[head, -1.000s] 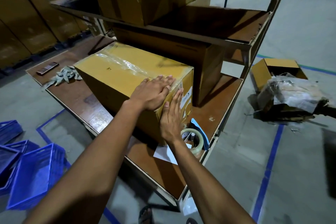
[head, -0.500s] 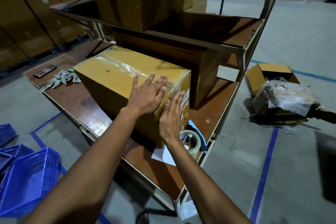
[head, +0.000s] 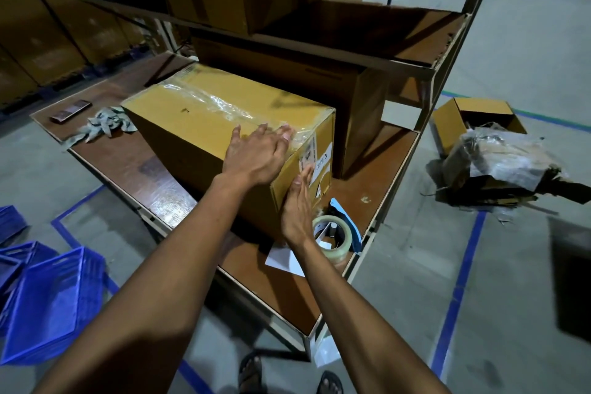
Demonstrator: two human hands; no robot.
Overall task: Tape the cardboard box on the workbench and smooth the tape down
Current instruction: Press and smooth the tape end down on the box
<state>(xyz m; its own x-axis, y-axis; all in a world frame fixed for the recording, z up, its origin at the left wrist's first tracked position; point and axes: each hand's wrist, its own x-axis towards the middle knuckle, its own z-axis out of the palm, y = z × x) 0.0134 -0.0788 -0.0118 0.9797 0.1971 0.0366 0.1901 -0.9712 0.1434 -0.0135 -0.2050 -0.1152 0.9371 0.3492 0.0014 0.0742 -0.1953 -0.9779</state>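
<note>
A long yellow-brown cardboard box [head: 198, 112] lies on the brown workbench [head: 128, 157]. A strip of clear tape [head: 220, 102] runs along its top and over the near end. My left hand [head: 259, 153] lies flat on the box's top near corner, fingers spread on the tape. My right hand [head: 297, 211] presses flat against the box's end face, fingers pointing up beside the white label [head: 321, 163]. Neither hand holds anything. A roll of clear tape in a blue dispenser [head: 332, 233] rests on the bench just right of my right wrist.
A white paper [head: 281, 261] lies under the dispenser. Grey gloves [head: 102, 125] and a phone [head: 70, 110] sit at the bench's far left. A larger box [head: 358, 105] stands behind, under a shelf [head: 367, 29]. Blue crates [head: 48, 304] lie on the floor at left, an open box and wrapped bundle [head: 499, 157] at right.
My left hand has slid a little further onto the box top with fingers spread wider. My right hand stays flat on the end face. The view has moved slightly closer.
</note>
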